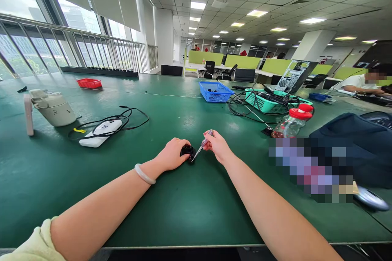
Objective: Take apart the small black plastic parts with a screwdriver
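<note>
In the middle of the green table point(183, 212), my left hand point(172, 153) is closed around a small black part point(189, 151), keeping it against the tabletop. What kind of part it is, I cannot make out. My right hand point(217, 147) grips a screwdriver point(204, 142) by its clear handle. The tool slants down to the left, and its metal tip meets or nearly meets the black part's lower right side. Fingers hide some of the black part.
Left of my hands lie a white device point(102, 132) with a looped black cable and a pale bottle point(53, 108). Beyond are a red tray point(89, 83), a blue basket point(215, 91) and a green basket point(266, 104) with cables. Rightward stand a red-lidded jar point(290, 122) and a dark bag point(352, 147).
</note>
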The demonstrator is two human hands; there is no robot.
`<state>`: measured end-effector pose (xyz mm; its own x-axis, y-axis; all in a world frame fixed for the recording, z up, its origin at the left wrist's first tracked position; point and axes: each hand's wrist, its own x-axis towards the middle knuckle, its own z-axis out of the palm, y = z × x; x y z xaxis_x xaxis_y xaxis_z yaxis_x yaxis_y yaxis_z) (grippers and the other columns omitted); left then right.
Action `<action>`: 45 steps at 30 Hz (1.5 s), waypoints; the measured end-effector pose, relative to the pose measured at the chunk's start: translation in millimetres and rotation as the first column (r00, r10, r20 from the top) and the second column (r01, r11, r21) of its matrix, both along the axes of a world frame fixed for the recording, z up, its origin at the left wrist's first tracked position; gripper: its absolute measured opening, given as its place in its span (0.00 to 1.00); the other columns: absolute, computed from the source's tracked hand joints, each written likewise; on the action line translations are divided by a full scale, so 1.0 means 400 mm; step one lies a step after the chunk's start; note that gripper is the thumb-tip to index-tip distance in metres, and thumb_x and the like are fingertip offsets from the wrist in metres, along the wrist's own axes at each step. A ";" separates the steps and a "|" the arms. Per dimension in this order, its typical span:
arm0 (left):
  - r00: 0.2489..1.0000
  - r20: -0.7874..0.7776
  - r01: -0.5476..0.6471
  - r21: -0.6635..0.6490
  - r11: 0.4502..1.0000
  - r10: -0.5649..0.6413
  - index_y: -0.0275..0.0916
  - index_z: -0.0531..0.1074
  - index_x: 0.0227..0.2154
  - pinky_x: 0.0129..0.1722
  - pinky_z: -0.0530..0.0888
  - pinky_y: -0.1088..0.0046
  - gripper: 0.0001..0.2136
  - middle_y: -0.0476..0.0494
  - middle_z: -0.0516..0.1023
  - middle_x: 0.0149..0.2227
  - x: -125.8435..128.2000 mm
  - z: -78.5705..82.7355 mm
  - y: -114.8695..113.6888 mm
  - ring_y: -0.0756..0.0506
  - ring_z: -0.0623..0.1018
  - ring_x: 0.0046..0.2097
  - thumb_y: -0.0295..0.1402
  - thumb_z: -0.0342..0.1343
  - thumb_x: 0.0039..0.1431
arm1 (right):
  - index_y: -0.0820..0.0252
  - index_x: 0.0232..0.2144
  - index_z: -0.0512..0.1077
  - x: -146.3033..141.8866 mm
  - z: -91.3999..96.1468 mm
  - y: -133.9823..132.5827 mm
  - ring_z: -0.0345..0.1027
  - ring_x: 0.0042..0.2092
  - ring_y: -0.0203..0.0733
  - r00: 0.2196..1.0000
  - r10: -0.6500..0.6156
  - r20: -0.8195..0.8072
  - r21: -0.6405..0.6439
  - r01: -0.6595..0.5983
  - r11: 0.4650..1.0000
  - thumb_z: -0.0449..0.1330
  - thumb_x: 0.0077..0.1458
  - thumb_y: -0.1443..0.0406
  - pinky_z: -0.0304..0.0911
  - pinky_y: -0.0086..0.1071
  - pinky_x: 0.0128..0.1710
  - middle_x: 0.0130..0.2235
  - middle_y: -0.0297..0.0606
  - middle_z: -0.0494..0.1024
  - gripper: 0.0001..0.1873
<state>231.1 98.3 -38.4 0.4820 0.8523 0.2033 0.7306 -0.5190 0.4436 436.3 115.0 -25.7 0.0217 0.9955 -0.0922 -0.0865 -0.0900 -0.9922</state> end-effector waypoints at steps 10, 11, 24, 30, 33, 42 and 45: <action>1.000 0.014 -0.025 0.045 0.999 0.025 0.41 0.73 0.47 0.57 0.72 0.53 0.14 0.40 0.78 0.49 -0.002 -0.005 0.005 0.36 0.74 0.54 0.37 0.62 0.59 | 0.55 0.33 0.67 0.021 0.019 0.002 0.63 0.20 0.32 0.989 0.129 -0.077 0.190 -0.113 0.975 0.66 0.45 0.55 0.59 0.27 0.22 0.19 0.24 0.71 0.17; 1.000 0.012 -0.029 0.041 0.999 0.029 0.41 0.73 0.47 0.56 0.72 0.53 0.14 0.40 0.78 0.49 -0.002 -0.004 0.005 0.36 0.74 0.53 0.37 0.62 0.59 | 0.55 0.34 0.66 0.023 0.019 0.004 0.63 0.20 0.32 0.991 0.090 -0.103 0.221 -0.066 0.973 0.67 0.45 0.53 0.60 0.27 0.22 0.20 0.25 0.72 0.19; 1.000 0.020 -0.013 0.032 0.999 0.013 0.42 0.74 0.49 0.57 0.72 0.51 0.18 0.40 0.81 0.49 -0.004 0.002 -0.002 0.34 0.75 0.55 0.38 0.63 0.57 | 0.51 0.47 0.64 -0.016 0.035 -0.079 0.76 0.33 0.41 0.844 -0.197 0.499 0.710 -0.268 0.651 0.56 0.63 0.61 0.70 0.34 0.38 0.34 0.34 0.80 0.11; 1.000 0.009 -0.012 0.034 0.999 0.012 0.43 0.74 0.51 0.58 0.72 0.52 0.17 0.41 0.81 0.49 -0.004 0.006 -0.007 0.35 0.75 0.55 0.35 0.60 0.59 | 0.52 0.48 0.66 -0.015 0.031 -0.072 0.74 0.33 0.42 0.789 -0.188 0.585 0.654 -0.322 0.685 0.55 0.62 0.61 0.68 0.35 0.38 0.33 0.34 0.79 0.12; 1.000 0.006 -0.024 0.020 1.000 0.024 0.42 0.74 0.51 0.59 0.72 0.52 0.17 0.40 0.81 0.51 0.000 0.009 -0.008 0.35 0.75 0.56 0.35 0.60 0.59 | 0.52 0.48 0.66 -0.014 0.035 -0.068 0.73 0.32 0.42 0.794 -0.149 0.589 0.602 -0.308 0.737 0.55 0.63 0.60 0.68 0.34 0.37 0.32 0.33 0.77 0.12; 1.000 -0.017 -0.022 0.004 1.000 0.022 0.43 0.75 0.53 0.57 0.74 0.51 0.18 0.39 0.81 0.50 0.002 0.022 -0.011 0.35 0.77 0.54 0.36 0.59 0.59 | 0.51 0.48 0.63 -0.006 0.051 -0.080 0.75 0.36 0.44 0.877 -0.214 0.431 0.679 -0.160 0.716 0.55 0.63 0.59 0.68 0.39 0.41 0.34 0.35 0.78 0.11; 1.000 0.003 -0.008 0.020 1.000 0.008 0.44 0.75 0.52 0.58 0.74 0.52 0.18 0.40 0.81 0.50 0.000 0.020 -0.010 0.35 0.77 0.54 0.36 0.60 0.59 | 0.51 0.48 0.62 -0.006 0.050 -0.086 0.74 0.34 0.44 0.883 -0.296 0.365 0.724 -0.069 0.686 0.55 0.64 0.58 0.68 0.39 0.40 0.33 0.34 0.77 0.11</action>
